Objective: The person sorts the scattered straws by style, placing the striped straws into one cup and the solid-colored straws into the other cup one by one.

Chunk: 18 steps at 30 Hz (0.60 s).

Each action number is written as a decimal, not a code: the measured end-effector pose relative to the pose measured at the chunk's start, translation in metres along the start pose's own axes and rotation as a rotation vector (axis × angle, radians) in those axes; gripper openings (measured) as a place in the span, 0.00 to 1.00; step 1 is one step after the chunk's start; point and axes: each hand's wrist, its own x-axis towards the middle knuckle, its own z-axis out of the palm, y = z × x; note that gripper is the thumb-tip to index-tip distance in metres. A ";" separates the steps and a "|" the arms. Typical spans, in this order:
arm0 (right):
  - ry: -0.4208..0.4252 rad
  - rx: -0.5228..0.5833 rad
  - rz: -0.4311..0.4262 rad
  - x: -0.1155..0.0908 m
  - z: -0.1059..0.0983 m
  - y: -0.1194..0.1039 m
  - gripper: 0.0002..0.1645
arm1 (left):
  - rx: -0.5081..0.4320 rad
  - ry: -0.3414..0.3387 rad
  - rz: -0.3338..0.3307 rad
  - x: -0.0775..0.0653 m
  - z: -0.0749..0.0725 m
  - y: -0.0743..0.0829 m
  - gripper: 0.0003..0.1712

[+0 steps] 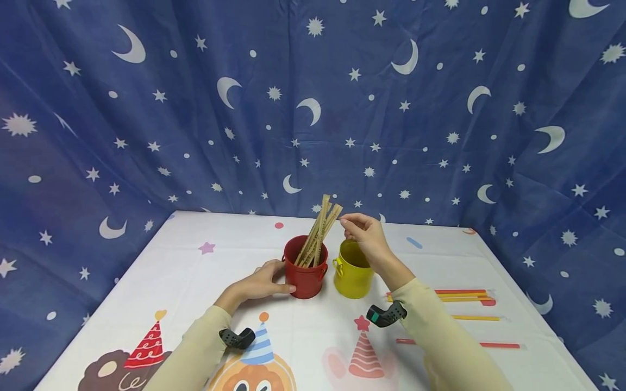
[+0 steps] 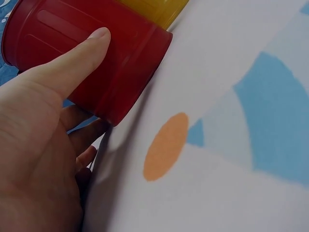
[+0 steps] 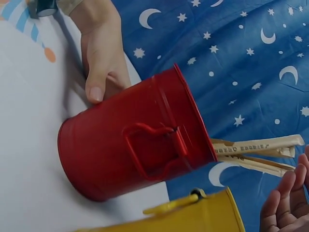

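A small red metal bucket stands upright with several paper-wrapped sticks, which look like disposable chopsticks, leaning out of it. My left hand holds the bucket's left side. In the left wrist view the thumb lies on the near wall and the fingers reach round behind. Over the yellow bucket, just to the right, hovers my right hand, its fingers loosely bent. Its fingertips are close to the stick ends in the right wrist view; I see nothing between them, though part of that hand is cut off.
Several red and yellow sticks in clear wrapping lie at the right of the table, some partly behind my right forearm. The white tablecloth has printed party figures. A blue curtain with moons and stars hangs behind the table.
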 end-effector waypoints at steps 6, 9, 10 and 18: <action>-0.011 -0.075 0.005 -0.008 -0.015 -0.003 0.18 | 0.027 0.019 0.008 -0.003 0.002 0.000 0.51; -0.016 -0.108 0.002 -0.012 -0.023 -0.004 0.18 | 0.015 0.028 0.023 -0.006 0.004 0.001 0.51; -0.021 -0.111 0.000 -0.014 -0.026 -0.004 0.18 | 0.007 0.027 0.032 -0.007 0.004 0.001 0.51; -0.018 -0.134 -0.040 -0.031 -0.053 -0.007 0.16 | -0.080 -0.004 0.106 -0.018 -0.001 0.015 0.54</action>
